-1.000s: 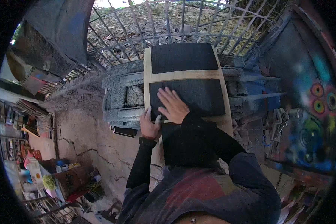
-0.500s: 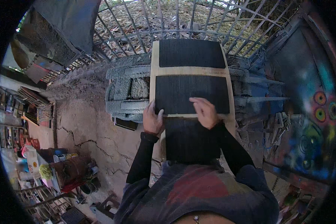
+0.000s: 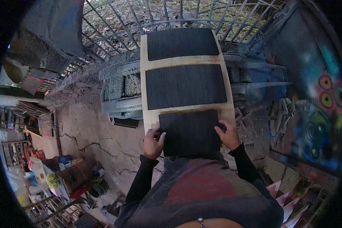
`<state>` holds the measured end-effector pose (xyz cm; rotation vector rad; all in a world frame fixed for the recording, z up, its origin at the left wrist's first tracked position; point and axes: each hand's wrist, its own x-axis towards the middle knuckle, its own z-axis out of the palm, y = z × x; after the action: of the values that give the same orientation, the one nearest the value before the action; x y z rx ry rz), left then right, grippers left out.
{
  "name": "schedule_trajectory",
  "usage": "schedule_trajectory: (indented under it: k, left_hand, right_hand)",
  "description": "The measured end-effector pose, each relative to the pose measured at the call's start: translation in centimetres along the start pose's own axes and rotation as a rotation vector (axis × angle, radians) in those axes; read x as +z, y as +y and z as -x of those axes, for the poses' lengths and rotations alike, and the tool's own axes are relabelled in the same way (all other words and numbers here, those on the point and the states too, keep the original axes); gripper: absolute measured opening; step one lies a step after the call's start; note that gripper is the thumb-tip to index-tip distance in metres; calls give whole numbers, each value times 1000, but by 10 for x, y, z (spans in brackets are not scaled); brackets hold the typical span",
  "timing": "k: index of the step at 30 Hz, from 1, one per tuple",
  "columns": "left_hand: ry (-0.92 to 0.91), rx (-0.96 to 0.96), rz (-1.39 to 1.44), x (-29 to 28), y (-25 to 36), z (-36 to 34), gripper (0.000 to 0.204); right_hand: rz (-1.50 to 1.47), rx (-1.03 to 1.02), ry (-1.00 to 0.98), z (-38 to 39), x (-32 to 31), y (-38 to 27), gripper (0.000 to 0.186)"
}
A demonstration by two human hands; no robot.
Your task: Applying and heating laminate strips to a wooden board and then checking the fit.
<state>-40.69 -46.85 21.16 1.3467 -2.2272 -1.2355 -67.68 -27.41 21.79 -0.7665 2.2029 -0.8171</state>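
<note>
Three flat black rectangular panels lie in a row on a pale wooden board (image 3: 183,61). Closest to my torso is the near black panel (image 3: 190,131), a little narrower than the middle black panel (image 3: 185,86). Beyond it lies the far black panel (image 3: 182,43). My left hand (image 3: 153,143) is closed at the left edge of the near panel, fingers bent and thumb against it. At its right edge my right hand (image 3: 228,135) has bent fingers and thumb on the border. Both hands hold this panel between them; some fingertips are hard to make out.
A dust-caked grey support (image 3: 121,89) sticks out under the board. Metal bars (image 3: 165,13) stand behind it. To the right is a paint-splashed dark panel (image 3: 319,110). Scrap pieces (image 3: 283,114) pile beside it. A cluttered brown drum (image 3: 76,174) stands lower left on cracked ground.
My right hand has come off the middle panel and moved back to the near panel's right edge. My left hand has slid nearer, to its left edge. The whole view has shifted slightly.
</note>
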Motion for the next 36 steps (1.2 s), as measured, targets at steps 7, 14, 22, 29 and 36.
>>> schedule_trajectory:
  k: [7,14,22,29,36]
  left_hand:
    - [6,-53,48,3,5,-3,31]
    - [66,26,45,6,1,-14,30]
    - [20,37,40,0,-6,-25,30]
    - [275,126,-149,-30,-34,-41,34]
    - [150,54,-174,-25,-57,-28,40]
  right_hand:
    - [43,-70,61,-5,3,-2,42]
    - [-21,-52,64,-13,3,-9,37]
    - [-29,-87,103,-16,5,-5,36]
    - [-138,-29,393,-17,-30,19,19]
    - [24,99,504,18,-39,70,26]
